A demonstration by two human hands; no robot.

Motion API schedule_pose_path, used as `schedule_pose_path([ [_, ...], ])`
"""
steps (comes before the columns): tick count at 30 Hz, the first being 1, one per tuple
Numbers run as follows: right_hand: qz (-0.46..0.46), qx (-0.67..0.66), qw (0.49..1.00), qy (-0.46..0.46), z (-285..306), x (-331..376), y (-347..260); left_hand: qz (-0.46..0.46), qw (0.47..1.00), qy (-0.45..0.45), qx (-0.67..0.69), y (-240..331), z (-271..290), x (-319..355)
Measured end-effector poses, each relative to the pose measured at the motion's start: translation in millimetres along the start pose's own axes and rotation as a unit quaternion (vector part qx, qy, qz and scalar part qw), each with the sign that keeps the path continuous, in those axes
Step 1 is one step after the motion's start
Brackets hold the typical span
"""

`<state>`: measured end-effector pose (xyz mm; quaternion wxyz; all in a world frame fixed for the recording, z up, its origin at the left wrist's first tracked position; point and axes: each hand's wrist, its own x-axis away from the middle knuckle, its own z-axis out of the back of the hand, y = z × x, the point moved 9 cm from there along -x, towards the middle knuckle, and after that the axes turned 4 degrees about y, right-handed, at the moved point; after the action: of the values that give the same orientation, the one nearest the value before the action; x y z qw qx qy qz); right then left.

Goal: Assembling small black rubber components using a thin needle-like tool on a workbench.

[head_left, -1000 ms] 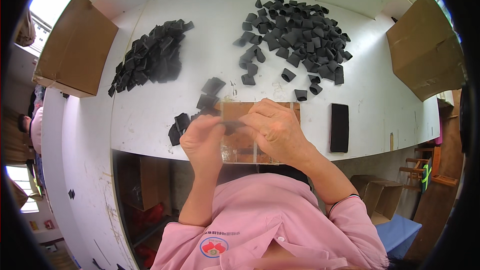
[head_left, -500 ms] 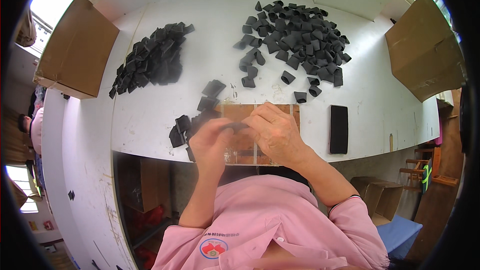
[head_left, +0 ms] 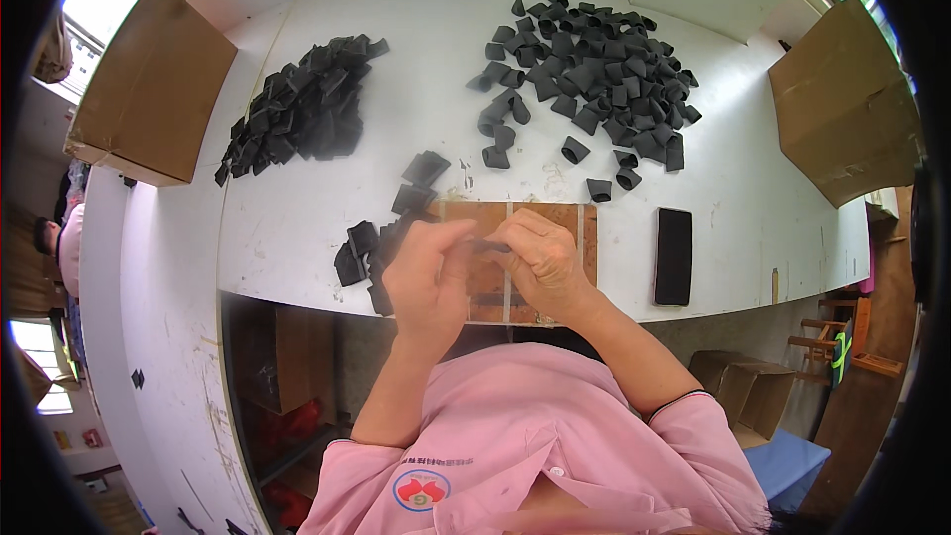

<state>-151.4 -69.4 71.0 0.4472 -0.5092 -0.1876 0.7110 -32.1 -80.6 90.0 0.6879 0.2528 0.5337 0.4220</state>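
Both of my hands are raised over a brown board [head_left: 557,216] at the table's near edge. Pinched between their fingertips is a small black fabric piece [head_left: 489,247], mostly covered by the fingers. My left hand [head_left: 428,267] grips its left end, my right hand [head_left: 540,256] its right end. Beside the left hand lie several flat black pieces [head_left: 363,240], partly hidden behind it. Farther back on the right spreads a heap of short black tube-like sleeves [head_left: 604,69], some showing open ends. At the back left is a pile of flatter black pieces [head_left: 302,109].
A black phone [head_left: 673,258] lies on the white table [head_left: 733,208] right of the board. Cardboard boxes stand at the left [head_left: 149,89] and right [head_left: 847,104] edges. Another open carton [head_left: 743,386] is below the table at right. Far left, a person [head_left: 67,248] is visible.
My hands have drawn slightly closer together around the black piece. The left hand has shifted a little right and turned; the right hand's fingers have come slightly lower.
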Motion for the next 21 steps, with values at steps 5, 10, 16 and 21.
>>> schedule_pose_path([
  [5, 0.041, 0.037, 0.998, 0.003, 6.1, -6.4, -11.8, -0.041, 0.999, 0.011, 0.001, -1.6, 0.8, 3.6],
  [10, 0.023, 0.081, 0.996, 0.008, -3.6, 2.3, -2.8, -0.001, 0.999, 0.026, 0.045, -2.3, -3.7, 4.7],
  [16, 0.04, 0.096, 0.995, -0.001, 5.3, -10.3, -21.6, 0.148, 0.946, 0.093, 0.271, -26.8, 1.2, 12.3],
  [21, 0.008, 0.092, 0.995, -0.045, 2.7, -20.1, -27.5, 0.153, 0.912, 0.118, 0.363, -27.2, 8.5, 5.9],
])
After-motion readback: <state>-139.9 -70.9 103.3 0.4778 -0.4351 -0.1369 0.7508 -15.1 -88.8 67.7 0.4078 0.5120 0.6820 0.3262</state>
